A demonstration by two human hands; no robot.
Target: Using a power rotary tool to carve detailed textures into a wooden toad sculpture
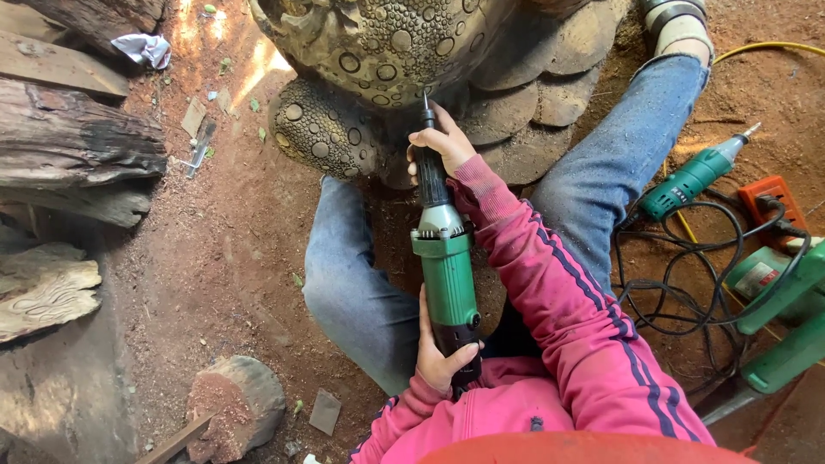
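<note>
Green die grinder (445,258) clamped in both fingers: right hand (440,144) forward, left hand (438,357) behind.

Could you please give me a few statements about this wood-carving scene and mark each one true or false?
1. Both hands grip the green die grinder. True: the right hand holds its neck, the left hand its rear.
2. The grinder's tip points at the carved wooden sculpture. True.
3. The person wears a blue jacket. False: the jacket sleeve is pink with dark stripes.
4. A second green power tool lies on the ground by the black cables. True.
5. The sculpture's surface is smooth. False: it is covered with round raised bumps.
</note>
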